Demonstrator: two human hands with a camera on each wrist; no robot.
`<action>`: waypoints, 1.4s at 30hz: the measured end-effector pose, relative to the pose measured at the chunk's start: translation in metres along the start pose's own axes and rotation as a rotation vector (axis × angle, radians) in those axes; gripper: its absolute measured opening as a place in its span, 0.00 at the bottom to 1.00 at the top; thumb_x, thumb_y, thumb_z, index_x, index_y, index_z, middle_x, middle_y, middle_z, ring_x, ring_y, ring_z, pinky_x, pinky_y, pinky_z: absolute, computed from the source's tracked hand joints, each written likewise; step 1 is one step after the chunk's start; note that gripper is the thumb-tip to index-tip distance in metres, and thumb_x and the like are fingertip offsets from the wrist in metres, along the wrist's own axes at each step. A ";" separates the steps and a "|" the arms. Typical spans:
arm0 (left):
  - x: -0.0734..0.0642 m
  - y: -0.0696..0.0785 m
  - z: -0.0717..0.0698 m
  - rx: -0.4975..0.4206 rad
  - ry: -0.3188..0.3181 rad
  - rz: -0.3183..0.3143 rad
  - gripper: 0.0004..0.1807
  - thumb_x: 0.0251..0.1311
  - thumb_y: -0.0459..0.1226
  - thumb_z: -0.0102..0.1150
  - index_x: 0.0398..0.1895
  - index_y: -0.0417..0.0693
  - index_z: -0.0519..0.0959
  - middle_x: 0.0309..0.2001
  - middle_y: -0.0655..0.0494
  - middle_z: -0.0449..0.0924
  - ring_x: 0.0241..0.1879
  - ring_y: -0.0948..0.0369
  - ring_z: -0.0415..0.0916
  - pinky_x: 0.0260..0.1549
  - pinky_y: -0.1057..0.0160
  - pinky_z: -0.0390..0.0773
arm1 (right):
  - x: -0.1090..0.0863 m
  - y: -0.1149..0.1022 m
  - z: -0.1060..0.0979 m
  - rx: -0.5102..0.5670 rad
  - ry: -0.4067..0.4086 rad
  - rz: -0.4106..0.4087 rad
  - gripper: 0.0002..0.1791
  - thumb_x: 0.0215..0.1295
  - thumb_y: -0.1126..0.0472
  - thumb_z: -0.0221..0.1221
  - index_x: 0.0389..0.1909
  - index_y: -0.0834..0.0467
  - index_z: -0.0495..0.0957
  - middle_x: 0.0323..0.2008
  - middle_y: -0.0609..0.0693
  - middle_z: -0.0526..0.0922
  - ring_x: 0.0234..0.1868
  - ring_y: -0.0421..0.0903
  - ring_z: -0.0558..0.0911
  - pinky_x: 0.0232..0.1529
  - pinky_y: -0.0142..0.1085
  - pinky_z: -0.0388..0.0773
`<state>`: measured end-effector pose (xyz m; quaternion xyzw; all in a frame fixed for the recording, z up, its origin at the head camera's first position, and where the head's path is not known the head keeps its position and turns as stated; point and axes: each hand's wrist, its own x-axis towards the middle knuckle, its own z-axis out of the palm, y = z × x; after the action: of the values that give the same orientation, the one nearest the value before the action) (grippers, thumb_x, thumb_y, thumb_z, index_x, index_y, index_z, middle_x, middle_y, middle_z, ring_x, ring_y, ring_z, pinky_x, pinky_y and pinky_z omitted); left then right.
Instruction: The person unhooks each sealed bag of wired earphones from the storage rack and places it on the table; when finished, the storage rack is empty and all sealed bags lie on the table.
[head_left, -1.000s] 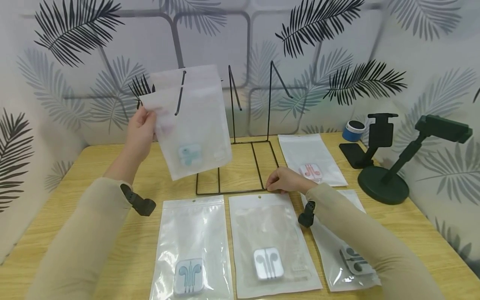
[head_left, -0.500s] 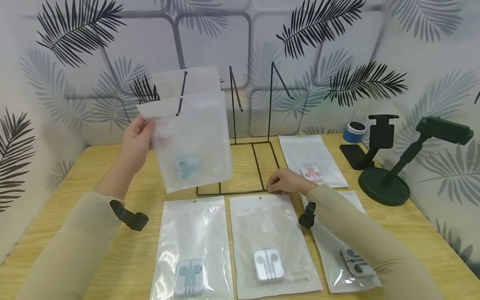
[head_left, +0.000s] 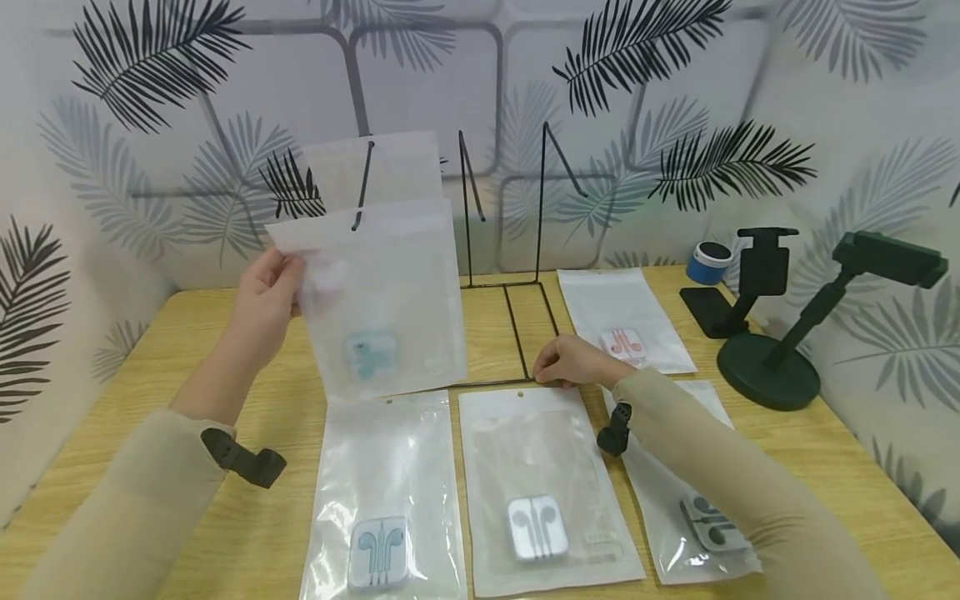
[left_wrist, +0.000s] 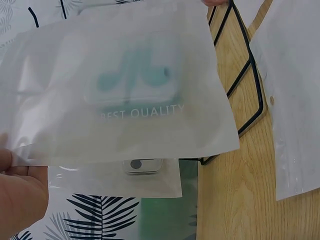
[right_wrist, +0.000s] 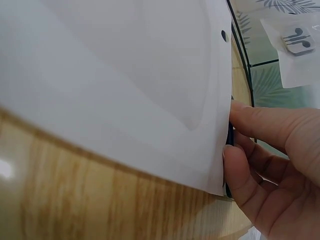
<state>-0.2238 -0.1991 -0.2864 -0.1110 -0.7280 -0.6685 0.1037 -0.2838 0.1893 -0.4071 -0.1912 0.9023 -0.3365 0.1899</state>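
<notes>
My left hand (head_left: 262, 304) pinches the upper left corner of a frosted white zip bag (head_left: 405, 283) holding blue earphones (head_left: 372, 353) in a clear case. "BEST QUALITY" is printed on the bag in the left wrist view. The tip of the black wire rack's left hook (head_left: 362, 192) overlaps the bag's top edge in the head view. Behind it, a second white bag (head_left: 408, 167) hangs on that hook; its dark earphones (right_wrist: 298, 41) show in the right wrist view. My right hand (head_left: 573, 361) grips the front right corner of the rack's base (head_left: 480, 383) with thumb and fingers.
Bags with blue (head_left: 380, 552), white (head_left: 537, 528) and dark (head_left: 712, 523) earphones lie along the table's front. Another with red earphones (head_left: 622, 343) lies behind my right hand. Back right are a green stand (head_left: 768, 371), a black phone holder (head_left: 762, 262) and a blue jar (head_left: 708, 263).
My left hand has moved down and slightly left with the bag, lowering its top edge from midway along the hook to the tip. The right hand keeps its place on the rack.
</notes>
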 end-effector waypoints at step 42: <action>-0.063 0.002 -0.056 -0.236 -0.160 0.000 0.11 0.68 0.37 0.45 0.50 0.50 0.74 0.30 0.58 0.68 0.27 0.65 0.64 0.22 0.71 0.69 | -0.002 0.002 -0.001 -0.009 -0.002 0.032 0.04 0.60 0.65 0.61 0.32 0.59 0.84 0.24 0.46 0.80 0.19 0.40 0.72 0.20 0.32 0.73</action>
<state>-0.1634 -0.2558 -0.2987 -0.1756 -0.6504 -0.7384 0.0315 -0.2829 0.1921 -0.4073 -0.1780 0.9067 -0.3290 0.1951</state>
